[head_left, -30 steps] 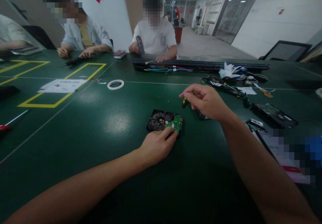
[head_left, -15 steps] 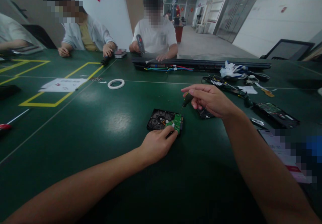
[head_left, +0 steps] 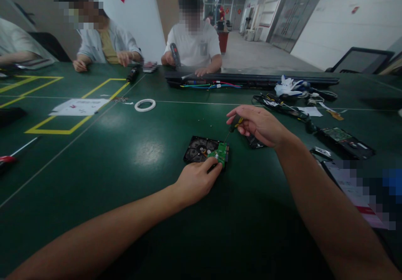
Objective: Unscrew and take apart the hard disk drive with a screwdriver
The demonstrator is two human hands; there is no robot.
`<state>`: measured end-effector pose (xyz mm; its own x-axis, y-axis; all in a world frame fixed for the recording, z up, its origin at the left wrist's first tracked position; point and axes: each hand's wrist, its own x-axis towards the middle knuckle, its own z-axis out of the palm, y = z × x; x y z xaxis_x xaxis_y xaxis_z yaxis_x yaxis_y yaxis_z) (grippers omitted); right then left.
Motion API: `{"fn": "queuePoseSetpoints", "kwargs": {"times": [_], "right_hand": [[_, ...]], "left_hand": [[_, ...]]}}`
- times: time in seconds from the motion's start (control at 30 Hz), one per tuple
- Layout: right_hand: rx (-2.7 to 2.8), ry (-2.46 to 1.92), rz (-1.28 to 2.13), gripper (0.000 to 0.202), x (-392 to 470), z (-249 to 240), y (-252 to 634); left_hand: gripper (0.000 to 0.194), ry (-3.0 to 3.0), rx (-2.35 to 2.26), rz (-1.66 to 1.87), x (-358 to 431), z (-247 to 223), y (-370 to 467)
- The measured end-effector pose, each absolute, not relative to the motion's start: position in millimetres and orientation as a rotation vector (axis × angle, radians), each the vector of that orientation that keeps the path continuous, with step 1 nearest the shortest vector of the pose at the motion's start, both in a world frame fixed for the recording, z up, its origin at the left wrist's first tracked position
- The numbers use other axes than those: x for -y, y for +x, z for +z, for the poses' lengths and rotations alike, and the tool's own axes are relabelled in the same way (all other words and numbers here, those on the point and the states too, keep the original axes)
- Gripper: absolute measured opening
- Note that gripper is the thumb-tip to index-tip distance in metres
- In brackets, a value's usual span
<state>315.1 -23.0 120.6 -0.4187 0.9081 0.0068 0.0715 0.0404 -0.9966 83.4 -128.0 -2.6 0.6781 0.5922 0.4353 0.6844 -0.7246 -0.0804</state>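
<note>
Green tabletop (head_left: pixel 132 187) lies under both your forearms. Your left hand (head_left: pixel 196 181) grips the near edge of a hard drive (head_left: pixel 199 148), flat just ahead of it, green circuit board (head_left: pixel 222 149) up. Your right hand (head_left: pixel 256 125) pinches a slanted screwdriver (head_left: pixel 235 123) above the board's far end; I cannot tell if the tip touches. Beneath that hand sits a second drive (head_left: pixel 256 141), partly covered. Left of your left hand, the surface stretches broadly to a red-handled tool (head_left: pixel 8 159); right of your right hand, a third drive (head_left: pixel 345 142) narrows your room. Ahead, beyond both hands, a long black housing (head_left: pixel 266 80) borders the table's far side, before a seated person (head_left: pixel 194 47) and pale floor (head_left: pixel 260 55) running back to glass doors (head_left: pixel 287 24).
</note>
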Motion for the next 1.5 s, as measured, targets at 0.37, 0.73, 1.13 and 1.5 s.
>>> {"fn": "queuePoseSetpoints", "kwargs": {"times": [0.37,0.73,1.13,1.5], "right_hand": [[1.623,-1.002,1.462,0.020,22.9,122.8,316.6],[1.585,-0.950,1.533,0.020,18.9,117.6,319.2],[1.534,-0.954,1.618,0.024,20.9,120.1,319.2],[1.623,-1.030,1.496,0.022,20.0,123.2,320.0]], "left_hand": [[0.030,-2.687,1.019,-0.589,127.8,-0.3,84.4],[0.032,-2.707,1.041,-0.571,127.6,-2.2,84.4],[0.031,-2.705,1.033,-0.589,128.5,1.3,85.2],[0.032,-2.710,1.028,-0.590,127.7,-0.1,85.2]]}}
